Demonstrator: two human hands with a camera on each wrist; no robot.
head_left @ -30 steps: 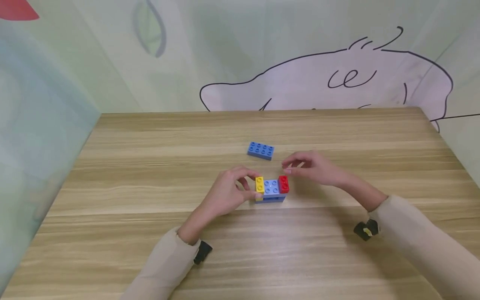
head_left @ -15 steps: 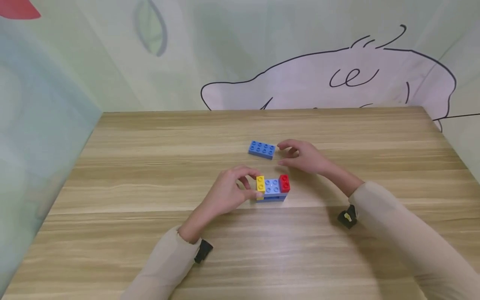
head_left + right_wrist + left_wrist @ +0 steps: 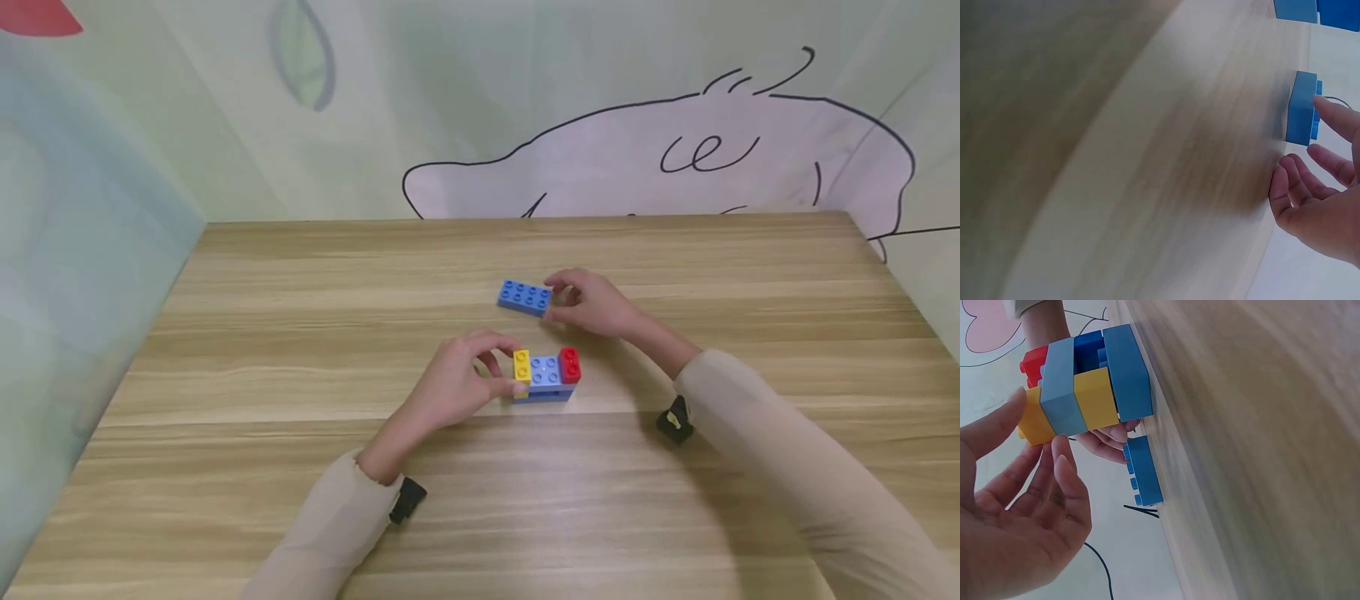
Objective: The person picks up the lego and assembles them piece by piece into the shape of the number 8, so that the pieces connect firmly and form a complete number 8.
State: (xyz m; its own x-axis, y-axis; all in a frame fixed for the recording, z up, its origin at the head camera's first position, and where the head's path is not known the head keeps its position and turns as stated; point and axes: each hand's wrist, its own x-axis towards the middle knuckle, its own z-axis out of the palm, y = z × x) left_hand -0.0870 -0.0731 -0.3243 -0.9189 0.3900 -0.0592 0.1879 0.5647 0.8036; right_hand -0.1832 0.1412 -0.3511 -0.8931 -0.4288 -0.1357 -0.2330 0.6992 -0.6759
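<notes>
On the table stands a small stack of toy building bricks: a light blue brick (image 3: 544, 370) with a yellow brick (image 3: 521, 367) and a red brick (image 3: 571, 365) on top. Lower down, the left wrist view shows another yellow brick (image 3: 1097, 397) and blue bricks. My left hand (image 3: 457, 379) pinches the upper yellow brick between thumb and fingers. Beyond the stack lies a separate blue eight-stud brick (image 3: 524, 297), studs up. At its right end is my right hand (image 3: 592, 302), thumb and forefinger spread around the corner; whether they touch it I cannot tell.
The wood-grain table (image 3: 300, 333) reaches back to a wall (image 3: 480, 100) with line drawings. Bare tabletop extends on both sides of the bricks. A dark wrist device (image 3: 407, 500) sits at the left cuff, and a similar device (image 3: 675, 421) at the right.
My right hand has moved left and away from me, from beside the red brick to the right end of the separate blue brick. The left hand and the stack have stayed put.
</notes>
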